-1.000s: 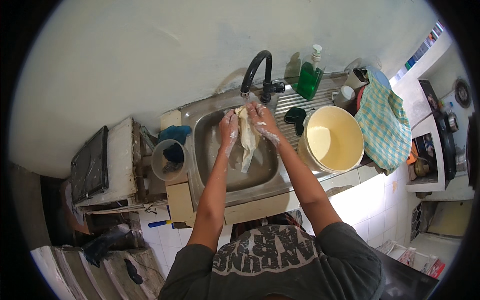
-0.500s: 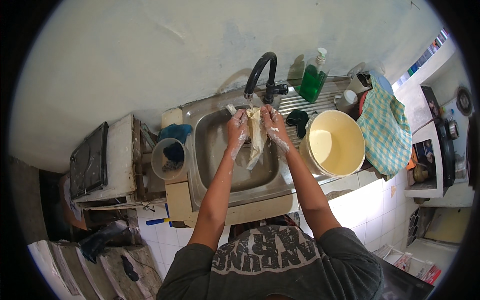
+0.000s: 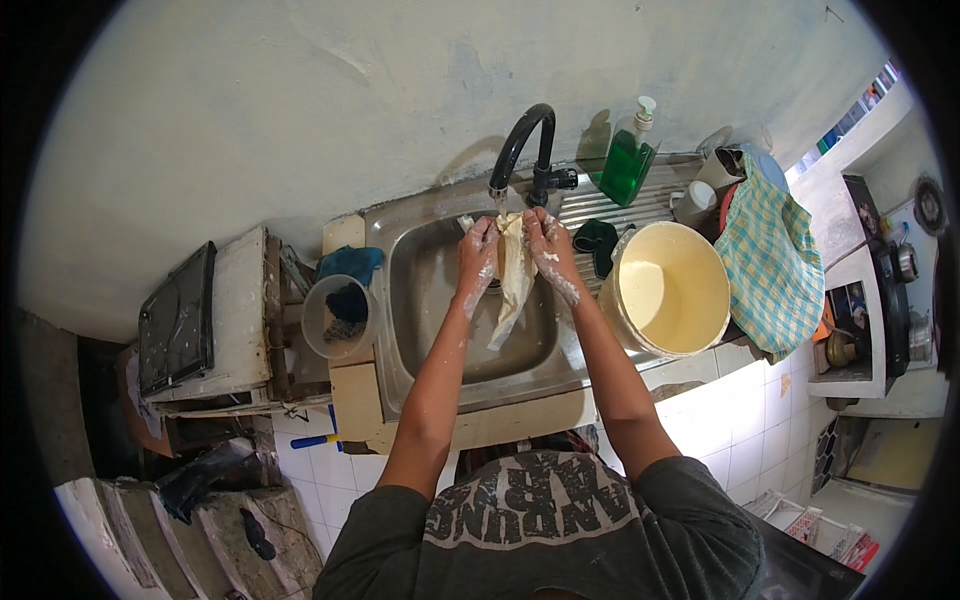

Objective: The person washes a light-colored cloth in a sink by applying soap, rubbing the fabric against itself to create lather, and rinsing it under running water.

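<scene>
A limp cream-coloured cloth point(image 3: 515, 280), perhaps a thin bag, hangs down into the steel sink point(image 3: 430, 345). My left hand point(image 3: 479, 260) is closed on its upper left edge. Its upper right edge is pinched by my right hand point(image 3: 548, 250). White residue smears both hands and wrists. Just above them, water runs from the curved black faucet point(image 3: 525, 125) onto the cloth's top. A small pale object point(image 3: 466, 222) shows beside my left fingers, too covered to name.
Right of the sink stand a cream bucket point(image 3: 668, 290), a dark green scrubber point(image 3: 596, 240), a green soap pump bottle point(image 3: 628, 160), a white mug point(image 3: 693, 203) and a checkered cloth point(image 3: 765, 265). At left are a clear tub point(image 3: 338, 318) and a blue cloth point(image 3: 350, 263).
The cloth's lower end hangs slightly lower and further left in the sink. Both hands stay nearly in place under the faucet, with slight finger shifts.
</scene>
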### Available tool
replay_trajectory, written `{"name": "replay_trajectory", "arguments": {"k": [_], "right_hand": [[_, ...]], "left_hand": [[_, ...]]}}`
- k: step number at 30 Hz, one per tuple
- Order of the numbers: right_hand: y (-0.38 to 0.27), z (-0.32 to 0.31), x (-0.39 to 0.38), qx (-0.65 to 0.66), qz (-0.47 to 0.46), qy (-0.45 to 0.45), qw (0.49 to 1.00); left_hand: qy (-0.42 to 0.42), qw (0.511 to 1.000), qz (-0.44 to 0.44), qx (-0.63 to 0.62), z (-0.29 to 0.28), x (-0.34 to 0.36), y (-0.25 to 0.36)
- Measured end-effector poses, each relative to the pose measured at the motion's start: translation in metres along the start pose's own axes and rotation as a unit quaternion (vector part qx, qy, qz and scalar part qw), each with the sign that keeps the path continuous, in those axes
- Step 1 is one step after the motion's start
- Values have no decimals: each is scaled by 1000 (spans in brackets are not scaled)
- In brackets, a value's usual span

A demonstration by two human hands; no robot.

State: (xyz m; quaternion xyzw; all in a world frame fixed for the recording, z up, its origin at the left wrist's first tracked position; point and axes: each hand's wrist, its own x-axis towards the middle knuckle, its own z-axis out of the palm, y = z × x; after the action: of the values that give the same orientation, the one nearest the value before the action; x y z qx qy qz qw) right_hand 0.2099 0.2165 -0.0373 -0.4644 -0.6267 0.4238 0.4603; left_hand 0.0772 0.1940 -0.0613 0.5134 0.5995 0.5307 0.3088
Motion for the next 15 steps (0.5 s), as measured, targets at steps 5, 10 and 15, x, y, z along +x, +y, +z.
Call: {"name": "replay_trajectory", "arguments": {"k": [5, 10, 15], "right_hand": [[-7, -1, -3, 2, 14, 6, 1000], [-9, -1, -3, 9, 12, 8, 1000], [-8, 0, -3, 5, 4, 10, 1000]], "left_hand": [[9, 1000, 11, 5, 1, 0, -2], [6, 1000, 9, -7, 0, 0, 0], [-6, 1000, -4, 2, -4, 0, 10]]}}
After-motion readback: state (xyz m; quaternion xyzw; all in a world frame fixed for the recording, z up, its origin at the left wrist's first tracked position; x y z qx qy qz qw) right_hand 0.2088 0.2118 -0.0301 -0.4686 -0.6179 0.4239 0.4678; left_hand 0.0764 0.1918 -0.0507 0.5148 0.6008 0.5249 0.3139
